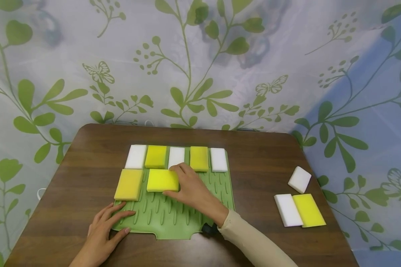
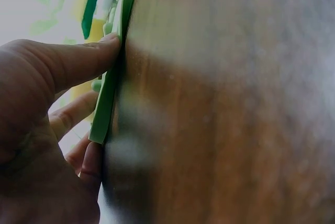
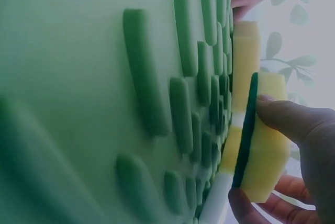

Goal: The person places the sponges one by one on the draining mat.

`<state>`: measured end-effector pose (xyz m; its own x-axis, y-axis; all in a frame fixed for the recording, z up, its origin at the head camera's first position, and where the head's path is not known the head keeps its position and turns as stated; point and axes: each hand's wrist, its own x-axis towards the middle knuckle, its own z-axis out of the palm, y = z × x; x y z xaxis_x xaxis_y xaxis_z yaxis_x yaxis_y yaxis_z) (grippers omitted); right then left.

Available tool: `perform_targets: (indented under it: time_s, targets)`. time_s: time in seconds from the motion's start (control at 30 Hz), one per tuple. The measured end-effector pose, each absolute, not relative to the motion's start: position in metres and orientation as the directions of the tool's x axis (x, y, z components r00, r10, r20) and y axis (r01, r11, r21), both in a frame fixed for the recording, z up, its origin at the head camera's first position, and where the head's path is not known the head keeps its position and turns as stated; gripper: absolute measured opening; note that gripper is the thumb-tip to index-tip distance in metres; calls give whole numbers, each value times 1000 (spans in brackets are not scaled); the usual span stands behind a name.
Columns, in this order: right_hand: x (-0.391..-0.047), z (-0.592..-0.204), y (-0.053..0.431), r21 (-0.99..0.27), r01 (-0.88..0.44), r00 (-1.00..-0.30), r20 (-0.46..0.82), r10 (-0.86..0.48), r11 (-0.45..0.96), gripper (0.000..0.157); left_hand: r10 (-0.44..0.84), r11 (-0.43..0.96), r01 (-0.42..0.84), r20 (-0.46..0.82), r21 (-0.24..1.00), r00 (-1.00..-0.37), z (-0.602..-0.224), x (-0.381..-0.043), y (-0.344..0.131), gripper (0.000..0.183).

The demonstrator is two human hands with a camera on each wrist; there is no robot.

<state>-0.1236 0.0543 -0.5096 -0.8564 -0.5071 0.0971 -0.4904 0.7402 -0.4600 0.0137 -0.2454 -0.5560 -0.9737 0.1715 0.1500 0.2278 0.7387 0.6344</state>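
My right hand (image 1: 195, 189) pinches a bright yellow sponge (image 1: 162, 180) between thumb and fingers, over the ridged green mat (image 1: 167, 217). In the right wrist view this sponge (image 3: 267, 145) shows a dark green scouring layer facing the mat, held a little off the ridges. My left hand (image 1: 101, 231) rests at the mat's near left corner with its fingers spread. The left wrist view shows its thumb (image 2: 86, 62) touching the mat's edge (image 2: 107, 98). Just beyond those fingertips a yellow sponge (image 1: 128, 184) lies on the mat's left side.
Along the mat's far edge, white blocks (image 1: 136, 156) alternate with yellow sponges (image 1: 156, 156). On the right of the brown table (image 1: 254, 167) lie a white block (image 1: 299, 179), another white block (image 1: 288, 210) and a yellow sponge (image 1: 309, 210). A patterned curtain (image 1: 200, 74) hangs behind.
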Motion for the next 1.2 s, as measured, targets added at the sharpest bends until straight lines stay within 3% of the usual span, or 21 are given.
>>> perform_targets:
  time_s: [0.8,1.2]
  targets:
    - [-127,-528,35,-408,-520,-842,98,-531,750,78,157,733,189,108,654,-982,-554,13,-245,52]
    - [-128,-530,31,-265,-534,-845,132,-519,803,79,158,727,204,130,655,-979,-553,14,-244,52]
